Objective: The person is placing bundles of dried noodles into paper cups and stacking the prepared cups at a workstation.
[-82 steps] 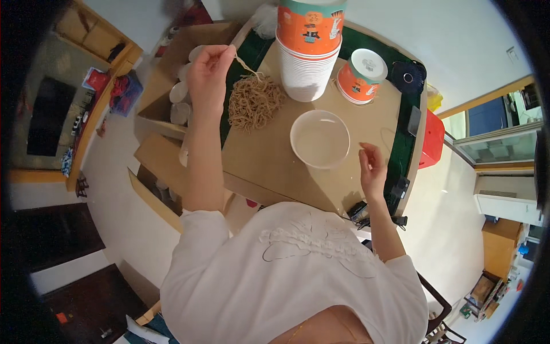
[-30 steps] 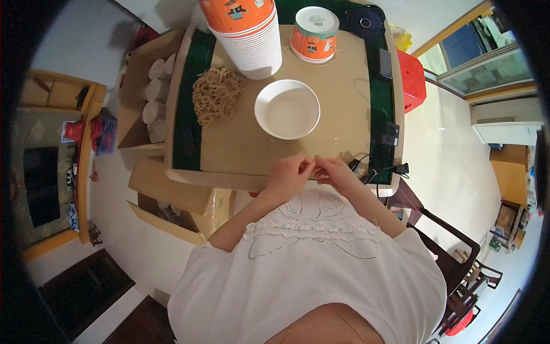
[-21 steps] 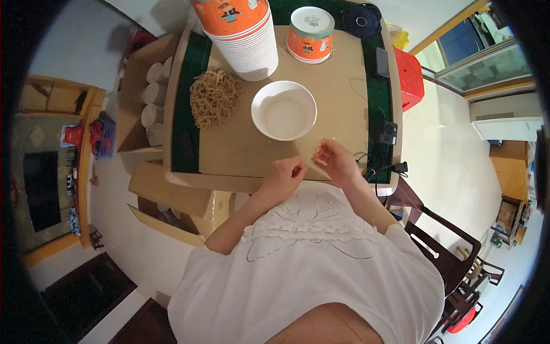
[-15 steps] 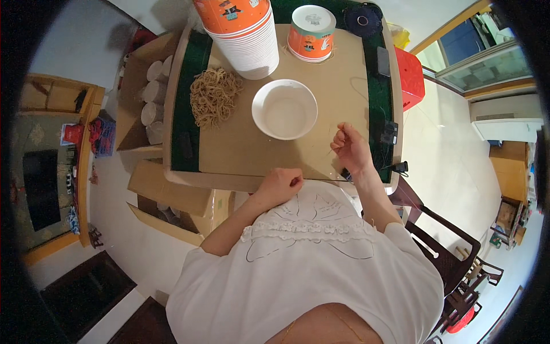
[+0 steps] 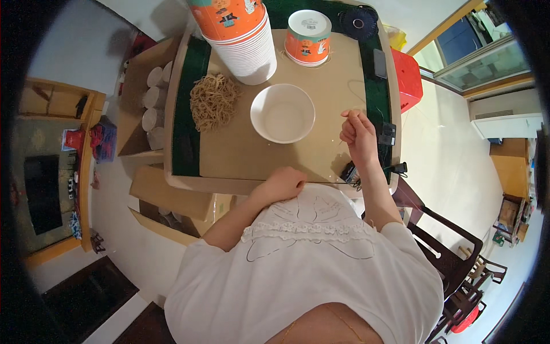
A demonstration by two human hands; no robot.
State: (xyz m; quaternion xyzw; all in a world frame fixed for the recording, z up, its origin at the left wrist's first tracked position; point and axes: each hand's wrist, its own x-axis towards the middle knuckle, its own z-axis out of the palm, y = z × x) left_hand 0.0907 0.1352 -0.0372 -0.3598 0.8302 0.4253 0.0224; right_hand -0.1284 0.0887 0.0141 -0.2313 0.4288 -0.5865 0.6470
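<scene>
A white paper bowl [image 5: 282,113] stands upright on a sheet of brown cardboard [image 5: 240,157], its inside facing up. To its right, apart from it, my right hand [image 5: 360,136] is raised with fingertips pinched together; anything between them is too small to make out. My left hand [image 5: 285,183] rests closed at the table's near edge, by my shirt, its fingertips hidden. Left of the bowl lies a loose tangle of thin brown strands [image 5: 213,102]. Behind it leans a tall nested stack of orange-printed paper bowls [image 5: 249,54]. One orange and green bowl [image 5: 307,46] sits upside down at the back.
A dark round object [image 5: 358,23], a phone-like slab [image 5: 380,63] and a small black device [image 5: 388,134] lie along the green right border. Cables [image 5: 350,175] bunch near the front edge. Open cartons [image 5: 129,103] of white cups stand left. A red stool [image 5: 407,80] is at right.
My right hand has moved a little away from me and to the right, still pinched. My left hand stays at the near edge. The view has shifted slightly.
</scene>
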